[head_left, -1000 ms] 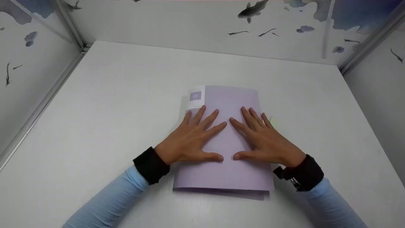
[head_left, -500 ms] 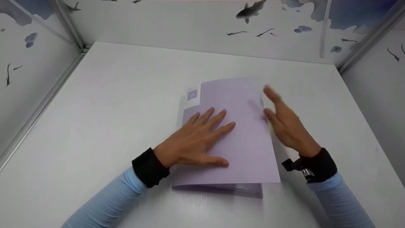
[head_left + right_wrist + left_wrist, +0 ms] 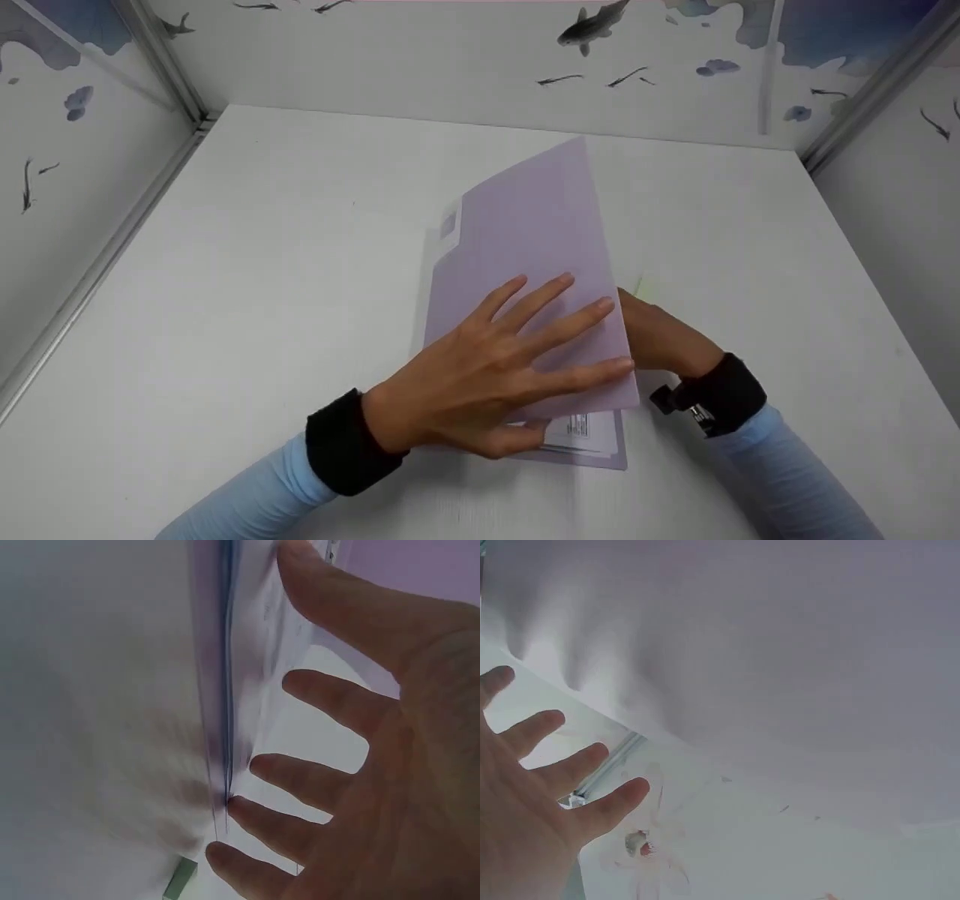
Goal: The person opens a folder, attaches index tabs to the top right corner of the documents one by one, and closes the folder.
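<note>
A lilac folder (image 3: 525, 240) with a white label (image 3: 450, 225) lies on the white table, its cover raised at an angle. Printed papers (image 3: 581, 431) show inside, along the near edge. My left hand (image 3: 502, 360) is spread across the outside of the cover, fingers straight, with the thumb by the near edge. In the left wrist view those fingers (image 3: 600, 757) stand splayed beside the pale cover. My right hand (image 3: 667, 330) reaches in under the cover from the right, its fingertips hidden in the head view. The right wrist view shows its straight fingers (image 3: 337, 705) at the papers.
A pale green tab (image 3: 646, 287) sticks out near the folder's right side. White panels with painted fish (image 3: 592, 28) stand along the table's back and sides. The white tabletop (image 3: 300, 225) stretches around the folder.
Both hands lay flat on the folder; the right hand then went to its right edge and in under the cover. The cover has risen leftward, with the left hand moving along on it.
</note>
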Demonstrator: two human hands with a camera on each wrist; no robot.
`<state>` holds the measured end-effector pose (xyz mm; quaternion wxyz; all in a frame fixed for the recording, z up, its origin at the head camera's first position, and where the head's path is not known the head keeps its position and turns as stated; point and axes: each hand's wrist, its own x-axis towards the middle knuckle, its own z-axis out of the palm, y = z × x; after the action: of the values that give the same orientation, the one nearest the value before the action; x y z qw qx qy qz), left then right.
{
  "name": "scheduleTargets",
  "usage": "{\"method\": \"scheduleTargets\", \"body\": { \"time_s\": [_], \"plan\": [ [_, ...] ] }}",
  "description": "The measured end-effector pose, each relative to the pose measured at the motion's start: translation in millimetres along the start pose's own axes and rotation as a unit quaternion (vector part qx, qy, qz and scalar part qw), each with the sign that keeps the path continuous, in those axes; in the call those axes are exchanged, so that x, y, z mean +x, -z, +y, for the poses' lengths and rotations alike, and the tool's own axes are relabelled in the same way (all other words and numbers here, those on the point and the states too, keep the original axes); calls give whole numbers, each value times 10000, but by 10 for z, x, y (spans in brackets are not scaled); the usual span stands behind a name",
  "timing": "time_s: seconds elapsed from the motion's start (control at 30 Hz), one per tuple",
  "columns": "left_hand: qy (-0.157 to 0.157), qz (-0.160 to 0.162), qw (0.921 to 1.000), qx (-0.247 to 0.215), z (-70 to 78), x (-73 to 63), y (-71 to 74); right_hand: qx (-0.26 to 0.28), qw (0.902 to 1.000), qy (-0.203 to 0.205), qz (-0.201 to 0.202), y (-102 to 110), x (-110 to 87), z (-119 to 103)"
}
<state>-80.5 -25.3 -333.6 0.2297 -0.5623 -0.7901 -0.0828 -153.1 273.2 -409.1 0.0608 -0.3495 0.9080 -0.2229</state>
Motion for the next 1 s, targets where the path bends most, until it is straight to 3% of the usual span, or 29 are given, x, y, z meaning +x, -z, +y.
{"method": "scheduleTargets", "body": {
  "time_s": [0.07,0.17,0.3,0.37,0.47,0.57,0.63,0.7,0.8,0.87,0.97,1.0],
  "plan": [
    [-121,196,9997,112,-1,-1,59,134,9999,20,-83,-28,28,-11],
    [-249,552,9977,310,-10,-61,222,314,9982,-465,-231,-53,77,-58],
    [-309,1384,9857,914,-50,-299,500,-27,9920,-1134,-557,-102,172,-144],
    [-343,2031,9707,1236,-80,-472,604,-234,9890,-1295,-669,-128,216,-175],
    [-194,2882,9402,1806,-109,-763,688,-414,9866,-1412,-706,-157,244,-196],
    [447,3134,9143,2526,-111,-1041,744,-454,9867,-1417,-660,-154,227,-193],
    [1088,2841,9101,2815,-94,-1200,782,-440,9869,-1410,-646,-142,203,-192],
    [1762,2223,9160,2838,-78,-1330,819,-400,9868,-1440,-629,-124,175,-188],
    [2574,901,9275,2557,-97,-1504,811,-392,9861,-1500,-594,-99,138,-182],
    [3021,-18,9284,2164,-136,-1617,754,-390,9863,-1499,-574,-84,123,-175],
    [3575,-1281,9178,1160,-247,-1767,603,-389,9874,-1425,-562,-65,122,-169],
    [3783,-1672,9078,691,-291,-1803,554,-380,9880,-1384,-561,-59,124,-167]
  ]
}}
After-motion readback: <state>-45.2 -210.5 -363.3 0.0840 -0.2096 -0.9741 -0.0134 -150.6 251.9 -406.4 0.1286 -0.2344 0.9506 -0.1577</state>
